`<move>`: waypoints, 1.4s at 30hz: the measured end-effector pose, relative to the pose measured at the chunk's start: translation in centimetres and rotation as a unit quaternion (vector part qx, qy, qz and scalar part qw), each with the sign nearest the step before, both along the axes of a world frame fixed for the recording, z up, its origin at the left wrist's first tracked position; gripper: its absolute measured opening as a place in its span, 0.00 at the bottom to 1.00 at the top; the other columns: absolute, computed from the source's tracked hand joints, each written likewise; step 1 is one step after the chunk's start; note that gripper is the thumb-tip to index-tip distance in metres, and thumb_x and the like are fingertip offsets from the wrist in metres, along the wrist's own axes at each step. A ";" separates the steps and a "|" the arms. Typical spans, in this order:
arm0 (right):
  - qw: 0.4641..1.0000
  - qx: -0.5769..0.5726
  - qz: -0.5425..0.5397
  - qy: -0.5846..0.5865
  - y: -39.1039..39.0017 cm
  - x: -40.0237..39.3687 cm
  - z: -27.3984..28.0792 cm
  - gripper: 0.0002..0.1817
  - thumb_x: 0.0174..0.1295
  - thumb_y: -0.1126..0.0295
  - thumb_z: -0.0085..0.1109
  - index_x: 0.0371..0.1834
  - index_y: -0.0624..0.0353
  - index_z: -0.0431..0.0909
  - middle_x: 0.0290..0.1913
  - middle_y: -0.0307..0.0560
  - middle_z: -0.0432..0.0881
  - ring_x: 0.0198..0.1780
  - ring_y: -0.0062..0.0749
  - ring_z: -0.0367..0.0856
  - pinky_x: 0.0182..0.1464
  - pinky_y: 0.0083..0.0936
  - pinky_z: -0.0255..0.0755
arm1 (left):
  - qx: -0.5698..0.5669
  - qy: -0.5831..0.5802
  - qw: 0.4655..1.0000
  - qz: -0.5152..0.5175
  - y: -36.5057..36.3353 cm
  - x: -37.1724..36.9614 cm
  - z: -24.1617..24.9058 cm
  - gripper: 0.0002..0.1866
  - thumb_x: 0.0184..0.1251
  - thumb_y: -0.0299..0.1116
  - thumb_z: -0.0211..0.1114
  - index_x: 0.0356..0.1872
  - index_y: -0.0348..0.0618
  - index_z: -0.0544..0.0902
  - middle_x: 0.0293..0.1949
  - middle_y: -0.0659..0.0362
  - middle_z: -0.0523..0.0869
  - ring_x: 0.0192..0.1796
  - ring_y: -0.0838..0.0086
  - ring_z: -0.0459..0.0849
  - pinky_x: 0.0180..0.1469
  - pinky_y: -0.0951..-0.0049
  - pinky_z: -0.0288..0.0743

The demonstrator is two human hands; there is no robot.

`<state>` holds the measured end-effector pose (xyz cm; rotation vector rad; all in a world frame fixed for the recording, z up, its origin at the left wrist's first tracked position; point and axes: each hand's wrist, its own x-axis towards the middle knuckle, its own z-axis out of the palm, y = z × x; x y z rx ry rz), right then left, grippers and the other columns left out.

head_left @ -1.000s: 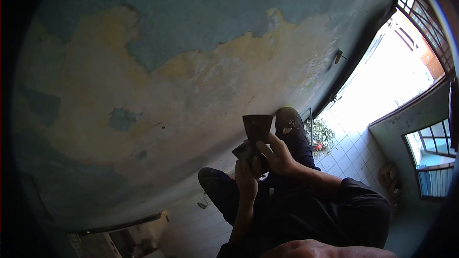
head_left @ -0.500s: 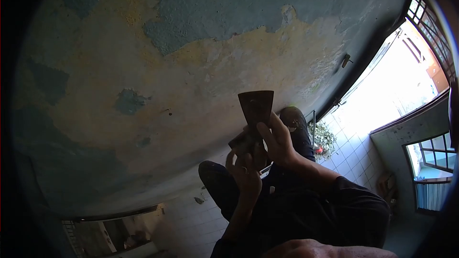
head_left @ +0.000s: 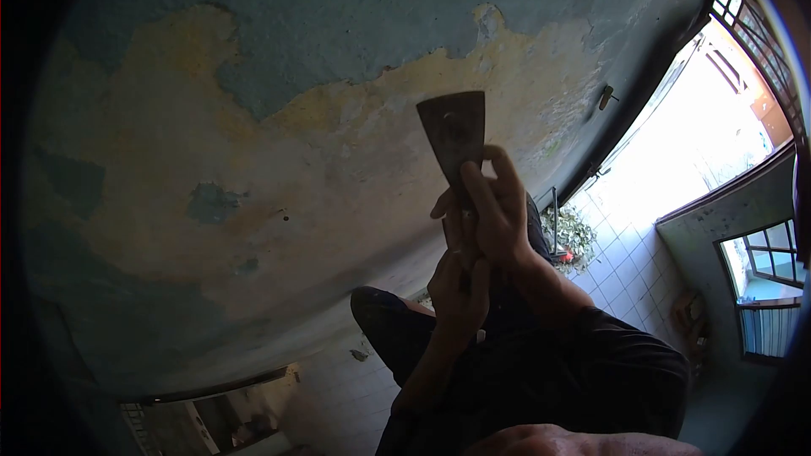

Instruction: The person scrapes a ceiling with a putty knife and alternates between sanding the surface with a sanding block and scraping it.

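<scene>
A dark, wide-bladed scraper [head_left: 456, 122] stands with its blade pointing up the view, in front of the wall. My right hand [head_left: 500, 224] is wrapped round it just below the blade, thumb on the flat face. Lower down, my left hand [head_left: 460, 291] closes on the handle end, its fingers close beneath my right hand. Shadow and my fingers hide most of the handle.
The wall [head_left: 338, 160] has peeling blue-green paint over bare yellowish patches. A bright doorway [head_left: 684, 143] opens at the right, with leafy debris [head_left: 573, 236] on the tiled floor [head_left: 621, 274] beside it. A barred window [head_left: 769, 262] is at the far right.
The scraper and my right hand have moved up the view. My left hand has shifted right and now sits directly beneath my right hand. The view has tilted slightly.
</scene>
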<state>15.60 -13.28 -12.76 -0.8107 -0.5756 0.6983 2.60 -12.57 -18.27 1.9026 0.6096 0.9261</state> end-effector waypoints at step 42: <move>0.951 -0.077 -0.051 -0.295 -1.1 -3.1 1.8 0.42 0.73 0.79 0.54 0.86 0.63 0.40 0.43 0.57 0.89 0.28 0.23 0.84 0.30 0.22 0.76 | 0.153 -0.023 0.981 0.117 5.6 -3.0 4.1 0.14 0.81 0.35 0.58 0.41 0.36 0.87 0.37 0.51 0.88 0.35 0.64 0.87 0.36 0.65 0.77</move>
